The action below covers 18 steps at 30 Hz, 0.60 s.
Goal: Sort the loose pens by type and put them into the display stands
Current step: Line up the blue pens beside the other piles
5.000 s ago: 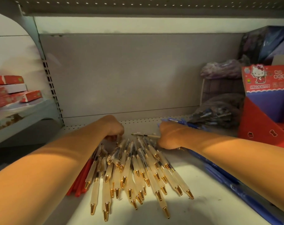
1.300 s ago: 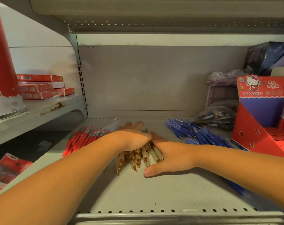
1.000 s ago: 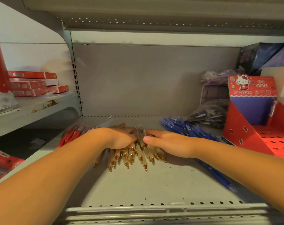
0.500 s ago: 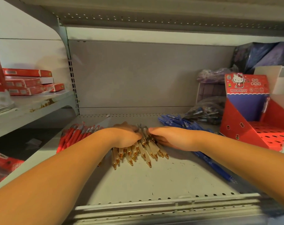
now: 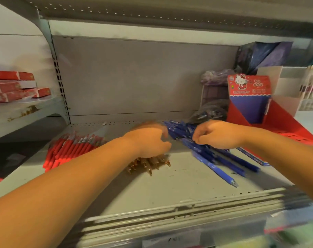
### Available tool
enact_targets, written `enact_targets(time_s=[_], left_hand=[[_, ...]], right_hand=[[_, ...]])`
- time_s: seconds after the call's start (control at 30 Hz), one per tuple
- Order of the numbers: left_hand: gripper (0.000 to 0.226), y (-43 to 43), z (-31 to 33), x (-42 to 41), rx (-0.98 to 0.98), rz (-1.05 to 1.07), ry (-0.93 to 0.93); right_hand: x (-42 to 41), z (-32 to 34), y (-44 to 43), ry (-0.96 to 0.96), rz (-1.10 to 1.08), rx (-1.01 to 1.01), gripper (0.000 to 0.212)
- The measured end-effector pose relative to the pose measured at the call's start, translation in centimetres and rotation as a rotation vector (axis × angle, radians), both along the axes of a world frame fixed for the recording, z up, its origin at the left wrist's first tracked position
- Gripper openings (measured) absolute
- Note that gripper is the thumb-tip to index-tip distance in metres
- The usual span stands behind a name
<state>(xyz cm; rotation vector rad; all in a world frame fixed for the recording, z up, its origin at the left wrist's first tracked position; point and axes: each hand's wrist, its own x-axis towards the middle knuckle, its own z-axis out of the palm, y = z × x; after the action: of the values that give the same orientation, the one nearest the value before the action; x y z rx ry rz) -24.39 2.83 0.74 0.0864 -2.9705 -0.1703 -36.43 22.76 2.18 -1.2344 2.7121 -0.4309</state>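
Blur hides whether the curled left hand (image 5: 148, 140) grips the gold-tipped pens (image 5: 149, 165) under it, or the right hand (image 5: 218, 135) the blue pens (image 5: 216, 161); red pens (image 5: 71, 149) lie left, Hello Kitty display stand (image 5: 284, 126) right.

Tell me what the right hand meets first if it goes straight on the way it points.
The blue pens: the right hand points leftward, fingers curled at that heap, perhaps touching it. Past them is the left hand.
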Motion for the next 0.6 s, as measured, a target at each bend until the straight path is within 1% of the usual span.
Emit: enact_targets(time_s=[0.07, 0.13, 0.2, 0.27, 0.33, 0.4, 0.5, 0.6], left_hand=[[0.036, 2.1, -0.3, -0.9, -0.045, -0.130, -0.036], [0.034, 4.3, -0.8, -1.9, -0.057, -0.230, -0.065], [0.036, 6.3, -1.2, -2.6, -0.048, -0.279, -0.073], [0.045, 8.1, -1.5, -2.7, 0.016, -0.293, -0.059], [0.055, 9.7, -1.8, -2.4, 0.084, -0.298, -0.052], [0.060, 11.3, -2.4, -1.9, 0.051, -0.275, -0.077], [0.060, 12.7, -3.0, -1.7, -0.022, -0.247, -0.113], [0.052, 12.6, -2.8, -1.7, -0.015, -0.252, -0.119]], right_hand=[[-0.4, -0.3, 1.3, 0.024, -0.045, 0.074, 0.017], [-0.7, -0.7, 2.1, 0.049, -0.064, 0.082, 0.015], [-1.1, -1.1, 2.9, 0.066, -0.059, 0.072, 0.012], [-1.3, -1.6, 3.4, 0.093, -0.050, 0.084, 0.010], [-1.4, -1.9, 3.8, 0.133, -0.031, 0.126, 0.014], [-1.4, -2.2, 4.1, 0.143, -0.026, 0.171, 0.017], [-1.5, -2.0, 4.2, 0.083, 0.013, 0.149, 0.018], [-1.4, -1.5, 4.1, 0.014, 0.077, 0.135, 0.016]])
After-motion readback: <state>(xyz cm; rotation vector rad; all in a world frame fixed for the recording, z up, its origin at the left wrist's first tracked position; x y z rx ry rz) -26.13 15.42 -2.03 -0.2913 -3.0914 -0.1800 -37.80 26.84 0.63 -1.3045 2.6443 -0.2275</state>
